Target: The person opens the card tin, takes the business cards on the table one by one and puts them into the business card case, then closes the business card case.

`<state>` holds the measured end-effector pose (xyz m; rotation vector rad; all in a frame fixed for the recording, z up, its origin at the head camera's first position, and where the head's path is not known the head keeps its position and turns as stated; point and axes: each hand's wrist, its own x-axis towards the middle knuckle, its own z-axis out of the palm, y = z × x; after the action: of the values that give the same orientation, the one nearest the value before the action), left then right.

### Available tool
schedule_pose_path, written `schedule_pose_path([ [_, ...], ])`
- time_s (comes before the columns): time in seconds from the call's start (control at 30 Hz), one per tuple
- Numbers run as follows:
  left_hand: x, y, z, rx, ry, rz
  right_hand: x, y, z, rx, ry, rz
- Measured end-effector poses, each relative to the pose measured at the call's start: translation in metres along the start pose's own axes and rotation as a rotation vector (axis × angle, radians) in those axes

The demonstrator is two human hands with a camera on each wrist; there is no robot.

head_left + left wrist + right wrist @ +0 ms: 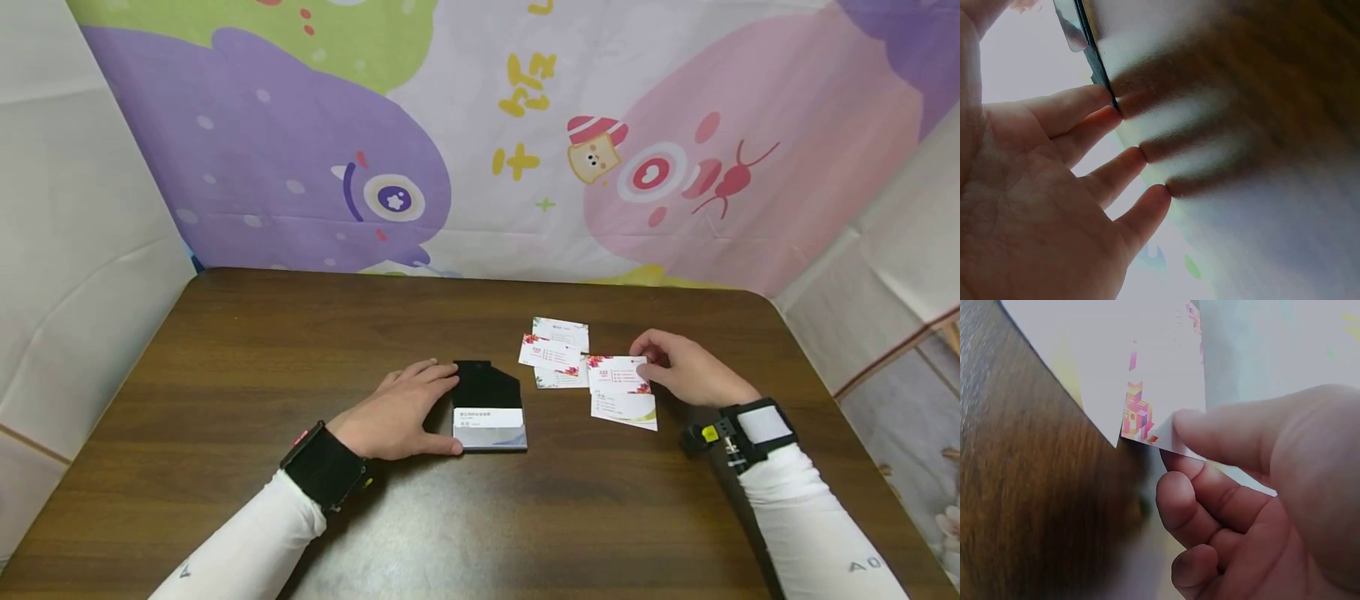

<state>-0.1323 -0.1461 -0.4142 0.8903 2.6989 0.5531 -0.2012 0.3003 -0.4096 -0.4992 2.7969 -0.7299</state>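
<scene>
In the head view a black card holder (486, 385) lies with its flap spread, a white card (487, 418) in its lower part. Along its left side rests my left hand (397, 414), fingers extended, the thumb at the lower left corner. The left wrist view has these fingertips (1157, 195) down on the tabletop, the index against the holder's dark edge. My right hand (692, 371) pinches a business card (618, 375) with red corner patterns by its right end. The right wrist view puts the thumb on the card's face (1166, 369), with fingers behind.
Another white card (624, 410) with a yellow-green curve lies just below the pinched one. Left of it several cards overlap, including a red-cornered card (549, 353) and a leaf-edged card (561, 331). A cartoon-printed cloth (510, 225) hangs behind the brown wooden table (300, 333).
</scene>
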Motion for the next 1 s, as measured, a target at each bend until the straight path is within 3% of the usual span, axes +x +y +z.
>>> schedule_pose_path([
  [0.53, 0.001, -0.001, 0.004, 0.008, 0.006, -0.005, -0.001, 0.002, -0.002, 0.041, 0.05, 0.013],
  [1.0, 0.001, -0.001, 0.006, 0.005, 0.012, -0.006, 0.002, -0.013, -0.006, 0.06, 0.107, 0.015],
])
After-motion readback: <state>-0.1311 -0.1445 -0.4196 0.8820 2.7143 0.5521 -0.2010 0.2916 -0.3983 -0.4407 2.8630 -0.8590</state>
